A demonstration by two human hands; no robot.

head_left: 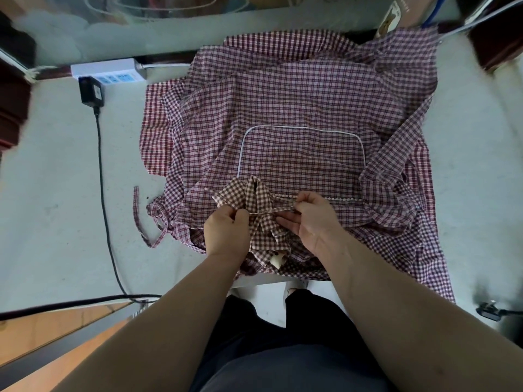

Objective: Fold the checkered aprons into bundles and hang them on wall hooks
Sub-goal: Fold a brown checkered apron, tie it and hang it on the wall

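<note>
Brown checkered apron bundle [256, 205] sat on the near edge of the purple checkered aprons pile [297, 103], which was spread over the white table [56, 193]. Left hand [226, 233] gripped the bundle, fingers curled round it. Right hand [314, 222] pinched its thin strap [278, 210] between thumb and forefinger, other fingers straighter. Power strip [107, 70] and black adapter [91, 91] lay left of the pile.

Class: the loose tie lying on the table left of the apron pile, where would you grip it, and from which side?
Probably best to pinch the tie at its free far end, coming from the left. That end lies flat on bare table, clear of the aprons; the near part loops back into the pile.
</note>
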